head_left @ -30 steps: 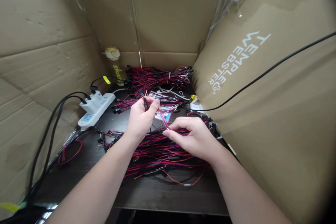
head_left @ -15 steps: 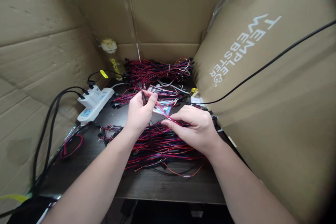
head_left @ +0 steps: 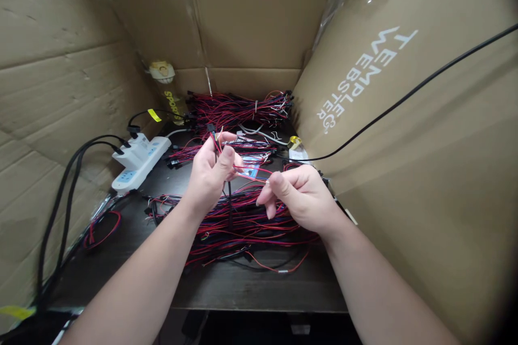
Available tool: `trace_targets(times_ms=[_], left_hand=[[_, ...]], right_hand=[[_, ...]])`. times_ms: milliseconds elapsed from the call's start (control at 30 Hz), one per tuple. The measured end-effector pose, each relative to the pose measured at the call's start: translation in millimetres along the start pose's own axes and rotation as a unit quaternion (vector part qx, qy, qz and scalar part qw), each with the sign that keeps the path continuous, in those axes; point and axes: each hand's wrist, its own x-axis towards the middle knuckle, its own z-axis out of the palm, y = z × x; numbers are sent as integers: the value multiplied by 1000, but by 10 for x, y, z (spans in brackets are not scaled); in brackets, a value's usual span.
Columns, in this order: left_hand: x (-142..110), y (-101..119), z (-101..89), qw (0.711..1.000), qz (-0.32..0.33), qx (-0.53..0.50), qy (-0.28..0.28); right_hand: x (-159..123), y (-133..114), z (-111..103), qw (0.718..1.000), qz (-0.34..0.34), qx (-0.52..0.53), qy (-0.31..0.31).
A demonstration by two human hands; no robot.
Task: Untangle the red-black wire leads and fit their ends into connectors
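Note:
A wire harness (head_left: 253,168) of thin red and dark wires runs between my hands, above the dark table. My left hand (head_left: 214,167) is closed on its left part; a small black connector (head_left: 211,128) sticks up past the fingers, with short thin wires beside it. Thumb and forefinger of my right hand (head_left: 301,191) pinch the wires farther right, the other fingers curled loosely. Below both hands lies a wide pile of red, blue and black wires (head_left: 251,226). Behind them is a smaller bundle of wires (head_left: 194,152), partly over a printed card (head_left: 249,172).
A large tied bundle of wires (head_left: 226,110) lies at the back. On the left stand a white power strip (head_left: 141,164) with plugs and a clear bottle (head_left: 172,99). Cardboard walls (head_left: 251,16) enclose the table. A black cable (head_left: 384,113) crosses the right side.
My right hand has turned, its thumb now on top of the wires and its fingertips showing below. My left hand has opened its fingers slightly behind the harness. The view has shifted a little.

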Motion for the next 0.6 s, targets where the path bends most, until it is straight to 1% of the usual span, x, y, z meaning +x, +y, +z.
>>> trace_targets(times_ms=[100,200,267,300,367,467,600], left_hand=[[-13,6,-25,1000,-3,-29,-1],[-23,19,-45,998,19,-37,-39],[-35,30,-34,997,20,-25,-64],[-41,32,-20,998,17,-13,-67],[-52,19,15,998,18,14,-56],[-53,-43,50,997,50,54,-29],[-35,-124,27,992,75,104,-2]], right_hand=[[-2,-3,-4,999,-3,44,-21],[-1,-6,-1,995,0,88,-50],[0,-5,-2,993,1,100,-64],[0,-1,-3,993,1,100,-65],[4,11,1,994,1,91,-60],[18,35,20,996,16,71,-50],[40,59,52,996,50,43,-51]])
